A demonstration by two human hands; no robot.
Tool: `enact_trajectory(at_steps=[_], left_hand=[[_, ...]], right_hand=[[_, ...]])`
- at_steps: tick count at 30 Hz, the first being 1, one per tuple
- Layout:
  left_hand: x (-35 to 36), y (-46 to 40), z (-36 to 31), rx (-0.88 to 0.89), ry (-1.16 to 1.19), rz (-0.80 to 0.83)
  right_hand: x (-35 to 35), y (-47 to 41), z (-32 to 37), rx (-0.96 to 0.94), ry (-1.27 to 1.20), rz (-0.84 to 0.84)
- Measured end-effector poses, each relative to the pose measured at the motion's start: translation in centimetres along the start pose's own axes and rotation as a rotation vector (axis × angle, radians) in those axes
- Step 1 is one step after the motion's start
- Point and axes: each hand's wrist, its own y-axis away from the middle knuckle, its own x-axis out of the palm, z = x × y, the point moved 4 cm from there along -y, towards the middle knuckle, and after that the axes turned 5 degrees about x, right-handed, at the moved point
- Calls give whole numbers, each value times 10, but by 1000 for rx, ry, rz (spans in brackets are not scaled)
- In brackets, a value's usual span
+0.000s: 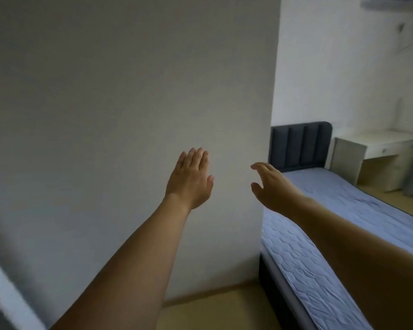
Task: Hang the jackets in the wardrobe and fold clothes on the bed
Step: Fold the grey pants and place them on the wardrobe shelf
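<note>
Pale grey-white panel [129,103] fills the left and centre of the head view; whether it is a plain wall or a wardrobe side cannot be told, as no door edge or handle shows on it.

Head view, hands. Left hand [191,178] is raised before the panel, fingers straight and close together, back of the hand to the camera, holding nothing. Contact with the panel cannot be confirmed. Right hand [270,184] reaches forward beside it, fingers loosely extended with the thumb apart, likewise empty. The two hands are near each other but apart.

Head view, task items. The bed [343,210] lies to the right of both hands, its long axis running from the dark padded headboard [301,146] at the rear toward the camera at lower right. The right hand is the nearer one; its forearm crosses in front of the quilted blue mattress cover. No jackets or loose clothes are visible on the exposed part of the mattress. Judgement: the coming move likely calls for a turn to the right, or away from the panel, to find the garments.

Head view, limits. A small dark patch at the right edge may be cloth; it is cut off. A white desk [377,148] stands beyond the bed. The wardrobe interior and any hangers are out of sight. The frame is soft throughout, and the lower left corner is blurred.
</note>
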Motion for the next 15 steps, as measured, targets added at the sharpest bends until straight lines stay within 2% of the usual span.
enact_trajectory(at_steps=[6,11,15], left_hand=[[37,-84,-183,117,104,24],[40,-147,-318,96,184,28],[51,-188,-400,61,207,70]], right_hand=[[-62,15,-192,162,67,-5],[-113,24,-323,171,75,56],[-164,20,-415,207,72,68]])
